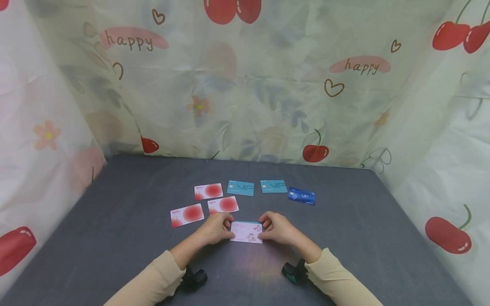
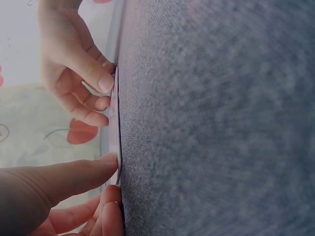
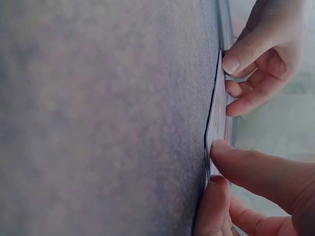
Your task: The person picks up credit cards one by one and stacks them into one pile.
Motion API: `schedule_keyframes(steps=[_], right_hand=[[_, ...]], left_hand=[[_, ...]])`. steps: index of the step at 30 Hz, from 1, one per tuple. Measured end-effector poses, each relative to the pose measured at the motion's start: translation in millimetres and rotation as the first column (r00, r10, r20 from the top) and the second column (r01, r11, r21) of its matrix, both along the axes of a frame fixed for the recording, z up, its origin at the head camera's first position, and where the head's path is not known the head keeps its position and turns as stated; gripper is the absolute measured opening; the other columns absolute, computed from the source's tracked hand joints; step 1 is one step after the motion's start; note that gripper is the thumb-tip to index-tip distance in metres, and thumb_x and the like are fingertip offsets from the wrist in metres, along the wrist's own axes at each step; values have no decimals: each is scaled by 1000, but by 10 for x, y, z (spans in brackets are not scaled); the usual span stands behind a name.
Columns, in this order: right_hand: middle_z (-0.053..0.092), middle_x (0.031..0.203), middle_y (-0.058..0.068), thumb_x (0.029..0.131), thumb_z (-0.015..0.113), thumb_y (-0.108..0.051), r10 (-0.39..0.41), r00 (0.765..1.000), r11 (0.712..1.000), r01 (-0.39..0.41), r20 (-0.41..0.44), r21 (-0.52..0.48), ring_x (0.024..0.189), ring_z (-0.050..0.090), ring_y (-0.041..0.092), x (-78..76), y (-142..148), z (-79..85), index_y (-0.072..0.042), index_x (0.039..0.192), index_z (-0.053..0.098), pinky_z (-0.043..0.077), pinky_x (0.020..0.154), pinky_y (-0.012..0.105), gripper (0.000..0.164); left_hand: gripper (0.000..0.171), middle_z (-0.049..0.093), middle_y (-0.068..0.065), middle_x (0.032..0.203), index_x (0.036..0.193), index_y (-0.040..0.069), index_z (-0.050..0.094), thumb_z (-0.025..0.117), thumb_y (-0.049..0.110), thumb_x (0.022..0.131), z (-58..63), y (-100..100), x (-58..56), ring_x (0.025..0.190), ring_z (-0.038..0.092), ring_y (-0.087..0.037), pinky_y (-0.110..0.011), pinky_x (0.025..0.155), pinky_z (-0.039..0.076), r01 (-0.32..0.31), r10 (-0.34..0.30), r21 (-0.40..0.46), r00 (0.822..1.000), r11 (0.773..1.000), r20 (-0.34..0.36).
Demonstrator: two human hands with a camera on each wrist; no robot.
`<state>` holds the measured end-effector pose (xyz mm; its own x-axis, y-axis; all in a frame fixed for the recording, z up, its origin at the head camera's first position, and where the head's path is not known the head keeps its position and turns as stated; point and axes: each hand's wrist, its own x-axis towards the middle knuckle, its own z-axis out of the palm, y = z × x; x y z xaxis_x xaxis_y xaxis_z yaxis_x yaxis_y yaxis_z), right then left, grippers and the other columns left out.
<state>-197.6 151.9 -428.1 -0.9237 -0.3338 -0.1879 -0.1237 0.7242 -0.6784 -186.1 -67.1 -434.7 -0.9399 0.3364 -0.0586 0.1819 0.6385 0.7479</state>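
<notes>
In the head view, a pale pink VIP card (image 1: 246,232) lies between both hands at the middle of the dark table. A thin strip of blue shows along its far edge, from another card under it. My left hand (image 1: 215,228) pinches the pink card's left end, with the thumb (image 2: 83,178) on its top face and the fingers curled at its edge. At the opposite end, my right hand (image 1: 280,228) pinches it the same way, its thumb (image 3: 266,169) on the printed side. Both wrist views show the card nearly flat, close over the cloth.
Beyond the hands lie three red-and-white cards (image 1: 208,191) on the left, two light-blue VIP cards (image 1: 240,188) in the middle and a dark-blue VIP card (image 1: 301,196) on the right. Cherry-print curtains (image 1: 245,85) enclose the grey table (image 1: 344,255) at back and sides.
</notes>
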Motion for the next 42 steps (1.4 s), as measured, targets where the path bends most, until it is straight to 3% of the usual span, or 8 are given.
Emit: schedule_keyframes(steps=[14, 24, 42], right_hand=[[56, 85, 6, 76, 76, -12, 1, 1000, 1000, -1, -4, 14, 75, 50, 15, -34, 0, 10, -3, 101, 59, 46, 66, 25, 32], [54, 94, 8, 65, 85, -16, 22, 996, 1000, -23, 83, 2, 76, 54, 15, -26, 19, 21, -4, 110, 54, 51, 70, 27, 56], [52, 90, 9, 67, 82, -10, 26, 998, 1000, -26, 65, -2, 73, 54, 14, -29, 25, 6, -3, 107, 54, 50, 66, 25, 49]], left_hand=[[44, 57, -8, 84, 110, -3, 60, 78, 10, 72, 3, -7, -1, 69, 52, -12, -23, 64, 51, -1, 0, 14, 1000, 1000, 15], [52, 57, -7, 86, 111, -2, 59, 82, 11, 67, -6, -6, -8, 70, 54, -12, -25, 66, 53, -7, 7, 12, 999, 1000, 40], [50, 57, -8, 85, 111, -3, 59, 81, 10, 68, 8, -7, -9, 67, 54, -12, -23, 63, 52, -1, 1, 16, 999, 1000, 41]])
